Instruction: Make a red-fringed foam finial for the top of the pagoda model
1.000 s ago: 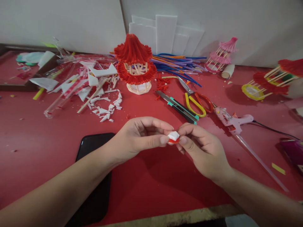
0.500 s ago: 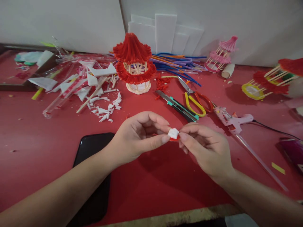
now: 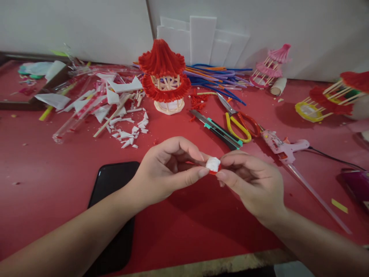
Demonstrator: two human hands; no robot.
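A wide red table [image 3: 184, 234] fills the scene, the red-roofed model tower [image 3: 163, 61] standing tall towards the back and a black phone [image 3: 112, 177] lying nearer on the left. Front and centre, the left hand [image 3: 170, 169] pinches one side and the right hand [image 3: 256, 182] pinches the other, a utility knife [image 3: 217, 130] lying just beyond, and between them (tiny, this one!) sits the white piece with red beneath [image 3: 213, 164], held above the tabletop.

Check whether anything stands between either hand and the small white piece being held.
Nothing visible does: the left hand and right hand both pinch the small white piece directly. The utility knife lies beyond the hands, not between.
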